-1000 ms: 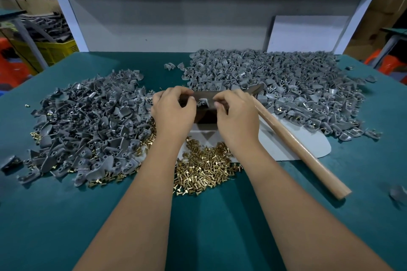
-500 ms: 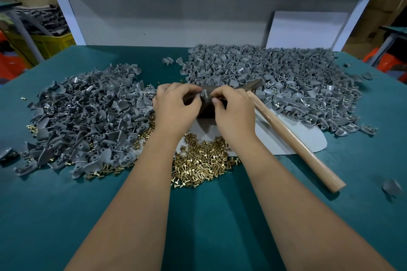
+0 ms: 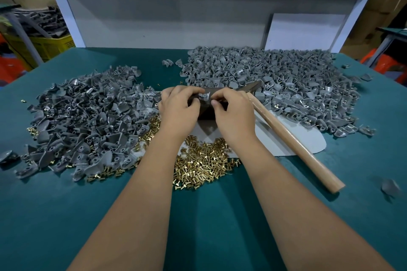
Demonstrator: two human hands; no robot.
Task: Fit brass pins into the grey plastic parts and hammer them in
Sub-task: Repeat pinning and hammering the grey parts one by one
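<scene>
A small grey plastic part (image 3: 204, 96) sits on top of a dark metal block (image 3: 207, 110) at the table's middle. My left hand (image 3: 179, 109) holds the part from the left with curled fingers. My right hand (image 3: 233, 112) pinches at the part's right side with thumb and forefinger; whether a brass pin is between them is hidden. A heap of brass pins (image 3: 202, 163) lies just in front of the block. A hammer with a wooden handle (image 3: 290, 141) lies to the right, its head behind my right hand.
A big pile of grey parts (image 3: 275, 81) fills the back right, another pile of grey parts (image 3: 88, 116) the left. A white sheet (image 3: 297, 138) lies under the block and hammer. The green table (image 3: 209, 215) has room in front. A yellow crate (image 3: 50, 45) stands beyond the left edge.
Both hands have stayed at the block, with the fingers shifting slightly on the grey part. The camera has tilted a little.
</scene>
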